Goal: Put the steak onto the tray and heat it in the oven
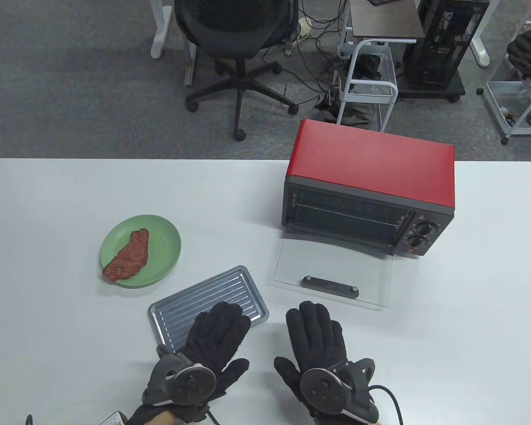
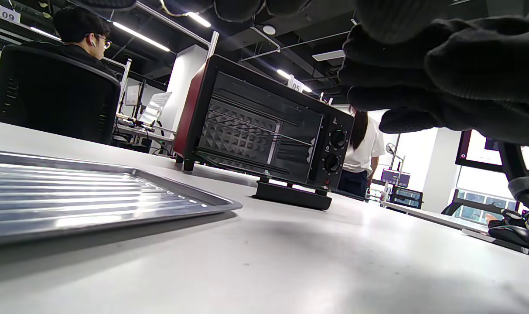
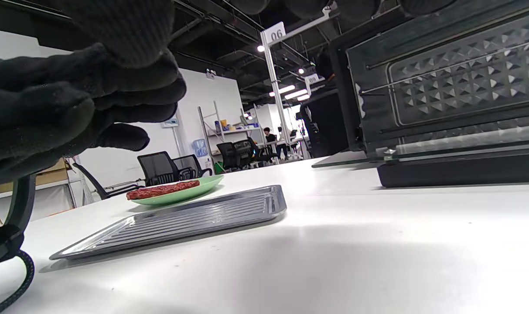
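— So, why are our hands flat and holding nothing? Our left hand (image 1: 217, 336) lies over the near end of the tray (image 1: 230, 292), and our right hand (image 1: 316, 338) rests on the bench (image 1: 447, 332).
— We have not started. The tray sits close so it is easy to fill.
— Where is the steak (image 1: 127, 260)?
— On the green plate (image 1: 163, 239), just past the tray. Farther back, the oven (image 1: 367, 186) has its door (image 1: 332, 274) down, ready.

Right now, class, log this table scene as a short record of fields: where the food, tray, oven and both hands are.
steak: brown-red steak lies on the round green plate
tray: ribbed metal tray, nothing on it, near the plate
oven: red toaster oven, glass door folded down open
left hand: left hand flat, fingers over the tray
right hand: right hand flat, holds nothing
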The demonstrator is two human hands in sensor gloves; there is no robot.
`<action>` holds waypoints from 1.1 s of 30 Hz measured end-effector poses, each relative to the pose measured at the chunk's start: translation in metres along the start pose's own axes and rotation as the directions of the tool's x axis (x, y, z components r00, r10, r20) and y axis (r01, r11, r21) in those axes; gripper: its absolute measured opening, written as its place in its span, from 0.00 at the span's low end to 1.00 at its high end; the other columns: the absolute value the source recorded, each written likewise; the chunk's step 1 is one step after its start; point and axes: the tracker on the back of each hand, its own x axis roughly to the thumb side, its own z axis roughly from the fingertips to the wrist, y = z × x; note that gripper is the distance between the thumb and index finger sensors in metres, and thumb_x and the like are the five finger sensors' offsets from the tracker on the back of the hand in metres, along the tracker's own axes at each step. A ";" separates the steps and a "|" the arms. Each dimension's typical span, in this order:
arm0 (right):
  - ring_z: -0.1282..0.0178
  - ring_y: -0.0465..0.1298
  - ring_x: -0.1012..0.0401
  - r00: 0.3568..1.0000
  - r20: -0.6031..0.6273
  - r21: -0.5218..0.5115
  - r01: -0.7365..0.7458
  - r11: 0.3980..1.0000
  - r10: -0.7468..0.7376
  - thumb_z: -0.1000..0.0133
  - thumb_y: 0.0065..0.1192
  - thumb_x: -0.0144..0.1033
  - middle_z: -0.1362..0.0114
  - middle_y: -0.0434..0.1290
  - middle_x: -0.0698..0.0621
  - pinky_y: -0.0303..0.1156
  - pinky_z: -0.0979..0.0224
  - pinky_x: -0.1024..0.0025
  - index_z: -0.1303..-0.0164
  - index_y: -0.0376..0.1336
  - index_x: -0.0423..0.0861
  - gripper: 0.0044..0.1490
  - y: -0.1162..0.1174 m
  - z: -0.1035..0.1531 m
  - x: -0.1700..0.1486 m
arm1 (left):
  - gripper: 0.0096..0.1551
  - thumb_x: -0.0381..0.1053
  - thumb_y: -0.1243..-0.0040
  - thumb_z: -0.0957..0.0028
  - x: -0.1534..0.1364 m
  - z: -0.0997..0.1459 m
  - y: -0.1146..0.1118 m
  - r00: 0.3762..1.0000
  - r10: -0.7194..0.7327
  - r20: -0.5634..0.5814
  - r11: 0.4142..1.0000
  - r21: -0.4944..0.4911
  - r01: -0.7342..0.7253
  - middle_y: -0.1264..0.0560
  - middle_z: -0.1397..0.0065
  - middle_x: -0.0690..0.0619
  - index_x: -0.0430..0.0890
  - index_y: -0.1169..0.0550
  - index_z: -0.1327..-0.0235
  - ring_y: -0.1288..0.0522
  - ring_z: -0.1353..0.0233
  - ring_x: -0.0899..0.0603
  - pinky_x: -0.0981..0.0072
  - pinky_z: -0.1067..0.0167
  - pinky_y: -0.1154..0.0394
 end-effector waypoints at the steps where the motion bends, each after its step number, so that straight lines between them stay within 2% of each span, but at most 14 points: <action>1: 0.17 0.47 0.31 1.000 0.003 0.000 0.008 1.000 -0.008 0.45 0.56 0.58 0.14 0.41 0.32 0.52 0.26 0.28 0.14 0.38 0.40 0.60 0.003 0.001 0.001 | 0.49 0.64 0.47 0.49 0.001 0.000 0.000 1.000 -0.004 -0.007 1.000 -0.002 0.004 0.48 0.12 0.40 0.49 0.46 0.16 0.49 0.16 0.28 0.23 0.29 0.44; 8: 0.17 0.47 0.31 1.000 0.015 0.005 0.001 1.000 -0.001 0.45 0.56 0.58 0.14 0.41 0.32 0.52 0.26 0.28 0.14 0.38 0.39 0.60 0.007 0.003 0.003 | 0.49 0.64 0.47 0.49 0.003 -0.001 0.001 0.999 -0.015 -0.032 1.000 -0.015 0.015 0.48 0.12 0.39 0.49 0.45 0.16 0.49 0.16 0.28 0.22 0.29 0.44; 10: 0.17 0.48 0.31 1.000 0.009 0.002 0.000 1.000 0.000 0.45 0.56 0.58 0.14 0.41 0.32 0.52 0.26 0.28 0.14 0.38 0.39 0.60 0.007 0.003 0.002 | 0.48 0.64 0.46 0.50 0.001 -0.002 0.006 0.995 -0.031 -0.091 1.000 -0.001 0.031 0.43 0.14 0.39 0.49 0.43 0.17 0.43 0.18 0.28 0.23 0.29 0.42; 12: 0.17 0.49 0.31 1.000 0.002 -0.003 0.002 1.000 -0.002 0.45 0.56 0.58 0.14 0.42 0.32 0.53 0.26 0.29 0.14 0.38 0.39 0.59 0.006 0.003 0.000 | 0.46 0.64 0.45 0.50 -0.004 -0.002 0.016 0.989 -0.043 -0.143 0.998 0.043 0.050 0.37 0.18 0.39 0.49 0.39 0.18 0.36 0.24 0.29 0.26 0.31 0.38; 14: 0.18 0.50 0.30 1.000 -0.008 -0.002 0.006 1.000 -0.006 0.45 0.56 0.58 0.14 0.42 0.32 0.53 0.26 0.29 0.14 0.38 0.39 0.59 0.005 0.002 -0.002 | 0.43 0.64 0.43 0.50 -0.017 -0.003 0.035 0.974 -0.072 -0.217 0.990 0.101 0.096 0.35 0.21 0.39 0.50 0.36 0.21 0.34 0.27 0.30 0.27 0.32 0.36; 18: 0.18 0.50 0.31 1.000 -0.017 0.000 0.017 1.000 -0.017 0.45 0.56 0.58 0.14 0.43 0.31 0.53 0.26 0.29 0.14 0.38 0.38 0.59 0.004 0.002 -0.005 | 0.32 0.63 0.42 0.49 -0.052 -0.001 0.076 0.929 -0.040 -0.368 0.976 0.185 0.115 0.31 0.26 0.41 0.51 0.28 0.34 0.31 0.31 0.32 0.29 0.33 0.34; 21: 0.18 0.50 0.31 0.999 -0.018 -0.002 0.028 1.000 -0.028 0.45 0.56 0.58 0.14 0.43 0.31 0.53 0.27 0.29 0.14 0.39 0.38 0.59 0.002 0.003 -0.006 | 0.30 0.61 0.41 0.48 -0.096 0.000 0.106 0.872 0.008 -0.489 0.962 0.241 0.127 0.28 0.28 0.42 0.51 0.26 0.35 0.28 0.33 0.32 0.30 0.35 0.32; 25: 0.18 0.51 0.30 0.999 -0.013 0.003 0.050 0.999 -0.050 0.45 0.56 0.58 0.14 0.44 0.32 0.54 0.27 0.29 0.14 0.39 0.39 0.58 0.000 0.004 -0.005 | 0.28 0.60 0.41 0.48 -0.154 0.000 0.125 0.757 0.036 -0.653 0.966 0.216 0.141 0.27 0.29 0.42 0.50 0.25 0.37 0.27 0.35 0.33 0.30 0.35 0.31; 29: 0.18 0.51 0.30 0.999 -0.011 0.000 0.052 0.999 -0.052 0.45 0.56 0.58 0.14 0.44 0.32 0.54 0.27 0.29 0.14 0.40 0.38 0.58 0.000 0.004 -0.005 | 0.28 0.60 0.41 0.48 -0.197 -0.001 0.127 0.643 0.043 -0.765 0.981 0.156 0.119 0.26 0.30 0.43 0.51 0.24 0.37 0.27 0.35 0.33 0.31 0.35 0.31; 33: 0.18 0.52 0.30 0.998 -0.019 0.009 0.055 0.998 -0.054 0.45 0.56 0.57 0.14 0.45 0.31 0.54 0.27 0.29 0.14 0.40 0.38 0.58 0.000 0.004 -0.006 | 0.31 0.60 0.41 0.47 -0.233 -0.005 0.114 0.521 0.033 -0.853 0.996 0.074 0.057 0.27 0.29 0.42 0.50 0.26 0.31 0.27 0.35 0.33 0.31 0.34 0.31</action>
